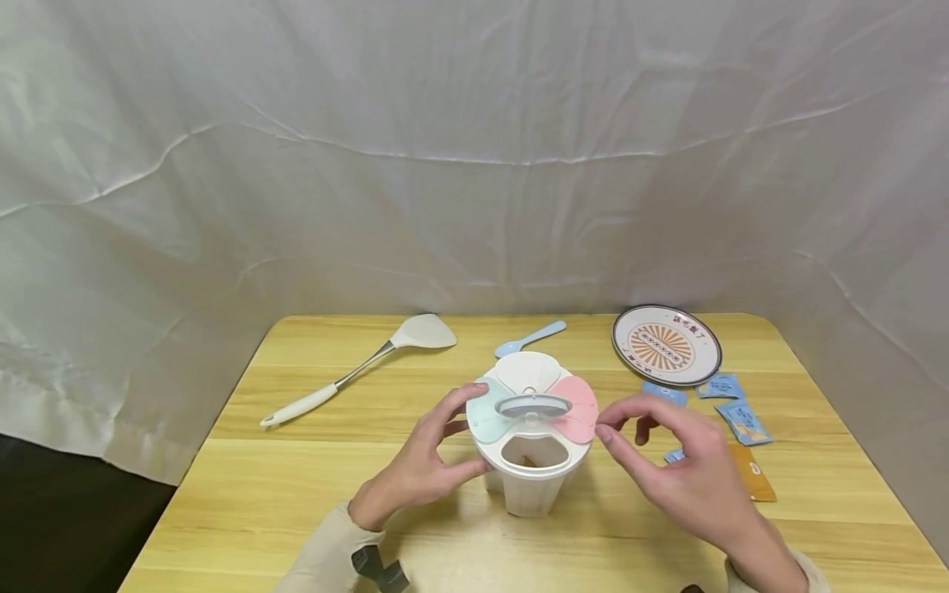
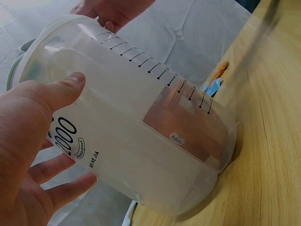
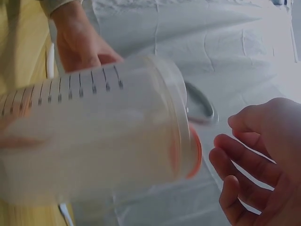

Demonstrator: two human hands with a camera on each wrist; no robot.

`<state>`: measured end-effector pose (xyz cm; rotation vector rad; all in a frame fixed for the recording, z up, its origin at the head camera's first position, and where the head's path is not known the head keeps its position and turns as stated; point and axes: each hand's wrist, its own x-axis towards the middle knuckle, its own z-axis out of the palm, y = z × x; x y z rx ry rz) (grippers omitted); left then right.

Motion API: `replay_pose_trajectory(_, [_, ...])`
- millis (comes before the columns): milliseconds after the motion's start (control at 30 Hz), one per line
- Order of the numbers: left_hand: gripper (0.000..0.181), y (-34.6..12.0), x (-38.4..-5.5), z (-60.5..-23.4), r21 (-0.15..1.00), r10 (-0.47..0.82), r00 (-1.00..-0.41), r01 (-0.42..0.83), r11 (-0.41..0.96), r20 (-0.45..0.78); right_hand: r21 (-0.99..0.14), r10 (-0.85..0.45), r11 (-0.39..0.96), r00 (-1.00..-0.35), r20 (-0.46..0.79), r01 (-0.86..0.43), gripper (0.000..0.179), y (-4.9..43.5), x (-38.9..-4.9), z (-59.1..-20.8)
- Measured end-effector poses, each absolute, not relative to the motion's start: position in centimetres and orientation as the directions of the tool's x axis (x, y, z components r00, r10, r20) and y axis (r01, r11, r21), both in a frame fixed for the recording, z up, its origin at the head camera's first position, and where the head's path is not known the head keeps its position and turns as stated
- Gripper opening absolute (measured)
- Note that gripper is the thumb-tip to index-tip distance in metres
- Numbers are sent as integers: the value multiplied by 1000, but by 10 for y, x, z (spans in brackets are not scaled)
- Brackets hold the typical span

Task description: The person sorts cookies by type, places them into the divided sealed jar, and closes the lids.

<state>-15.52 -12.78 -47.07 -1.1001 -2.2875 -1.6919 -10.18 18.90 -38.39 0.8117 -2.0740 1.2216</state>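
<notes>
A translucent storage canister (image 1: 532, 494) stands upright on the table, its round lid carrying white, mint and pink flaps. One flap (image 1: 534, 405) is raised, baring a hole at the near side. Around the canister's left side, just below the lid, my left hand (image 1: 426, 461) grips it with thumb and fingers apart. At the right, beside the pink flap (image 1: 577, 410), is my right hand (image 1: 685, 469); its fingers are loosely bent, hold nothing and stand slightly apart from the lid in the right wrist view. Through the canister's wall shows an orange-brown packet (image 2: 183, 125) lying low inside.
Several blue packets (image 1: 744, 422) and an orange packet (image 1: 754, 472) lie right of the canister, partly behind my right hand. A patterned plate (image 1: 666, 346) is at the back right. Behind the canister lies a blue spoon (image 1: 530, 338); a white spatula (image 1: 363, 367) lies left.
</notes>
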Motion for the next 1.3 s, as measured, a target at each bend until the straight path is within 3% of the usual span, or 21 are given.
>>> replay_pose_trajectory(167, [88, -128, -155, -470, 794, 490, -732, 596, 122, 474, -580, -160, 464, -707, 688, -669, 40, 205, -103, -387])
replay_pose_trajectory(400, [88, -128, -155, -470, 800, 488, -738, 587, 125, 465, -598, -104, 470, -713, 693, -649, 17, 226, -112, -396])
replay_pose_trajectory(700, [88, -129, -154, -471, 797, 485, -736, 592, 121, 473, -694, -13, 521, -817, 576, -497, 15, 247, -120, -406])
replay_pose_trajectory(933, [89, -129, -153, -470, 796, 485, -737, 592, 126, 472, -722, 44, 554, -852, 522, -414, 21, 266, -127, -418])
replay_pose_trajectory(1300, [89, -128, -154, -471, 800, 489, -735, 589, 117, 470, -759, 153, 593, -888, 435, -269, 13, 295, -134, -446])
